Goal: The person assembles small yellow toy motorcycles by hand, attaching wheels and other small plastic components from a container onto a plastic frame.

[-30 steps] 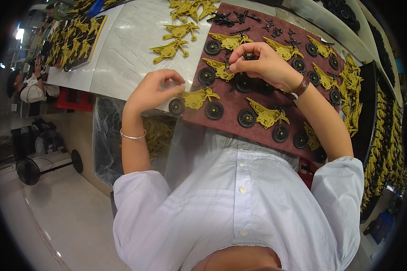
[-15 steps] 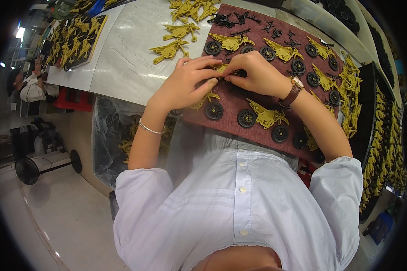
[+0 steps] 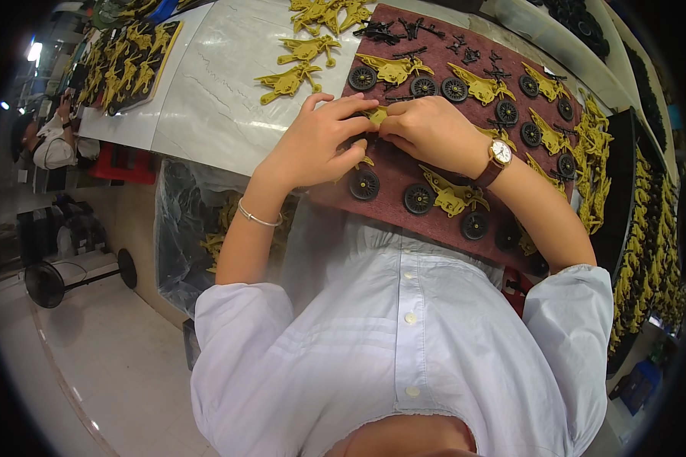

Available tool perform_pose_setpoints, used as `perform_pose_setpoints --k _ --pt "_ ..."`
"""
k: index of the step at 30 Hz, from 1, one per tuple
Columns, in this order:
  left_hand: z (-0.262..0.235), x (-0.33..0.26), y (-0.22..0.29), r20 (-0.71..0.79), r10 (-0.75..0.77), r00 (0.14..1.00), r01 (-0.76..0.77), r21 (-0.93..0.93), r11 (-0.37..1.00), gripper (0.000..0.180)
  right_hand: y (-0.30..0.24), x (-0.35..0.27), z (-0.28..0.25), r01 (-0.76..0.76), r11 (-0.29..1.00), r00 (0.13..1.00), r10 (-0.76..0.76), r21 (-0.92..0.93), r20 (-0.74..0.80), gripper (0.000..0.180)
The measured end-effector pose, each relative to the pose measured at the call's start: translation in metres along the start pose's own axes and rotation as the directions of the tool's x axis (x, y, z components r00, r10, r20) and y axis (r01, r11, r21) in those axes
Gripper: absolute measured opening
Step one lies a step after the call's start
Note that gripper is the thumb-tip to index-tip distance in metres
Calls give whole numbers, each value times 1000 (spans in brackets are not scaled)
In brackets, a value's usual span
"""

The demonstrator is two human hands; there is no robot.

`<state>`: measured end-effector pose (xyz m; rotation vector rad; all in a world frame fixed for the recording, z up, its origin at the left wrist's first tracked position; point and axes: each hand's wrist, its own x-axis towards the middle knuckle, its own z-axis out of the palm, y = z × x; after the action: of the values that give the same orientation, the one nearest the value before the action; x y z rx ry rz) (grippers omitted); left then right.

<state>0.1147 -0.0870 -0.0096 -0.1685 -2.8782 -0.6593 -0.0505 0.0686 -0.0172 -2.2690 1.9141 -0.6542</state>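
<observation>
The right hand [image 3: 438,137] had its grip drawn closed, fingertips pinching the edge of a yellow frame [image 3: 376,116] that was mostly covered by the hands. The left hand [image 3: 320,145] met it from the other side, fingers bent and thumb set apart; whether that grip pinched the piece too, I could not tell. The frame was between the two sets of fingertips, over the left part of a dark red mat [image 3: 392,166].

Just below the hands was a black spoked wheel [image 3: 364,184]; to its right, another yellow frame [image 3: 453,196] lay between two wheels. Above the hands, a similar frame [image 3: 392,70] had a wheel near each end, with small black parts [image 3: 419,29] along the mat's far edge. Left of the mat, loose yellow frames [image 3: 290,82] lay on the pale worktop [image 3: 213,84]. Farther left was a board [image 3: 133,72] covered with yellow pieces.
</observation>
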Motion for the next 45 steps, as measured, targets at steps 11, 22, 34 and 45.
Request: perform_pose_setpoints --k 11,22,34,45 --pt "2 2 0 -40 53 998 -51 48 998 21 -9 5 4 -25 980 998 37 -199 56 5" --pt "6 4 8 -95 12 995 -3 100 995 19 0 -13 -19 -86 987 995 92 135 -35 16" --pt "3 14 21 -173 -44 984 61 97 993 14 -7 -22 -5 -91 995 995 89 -30 -54 7" --pt "26 9 87 -320 -266 910 36 -577 816 20 -52 -67 -50 -182 903 892 318 390 -321 14"
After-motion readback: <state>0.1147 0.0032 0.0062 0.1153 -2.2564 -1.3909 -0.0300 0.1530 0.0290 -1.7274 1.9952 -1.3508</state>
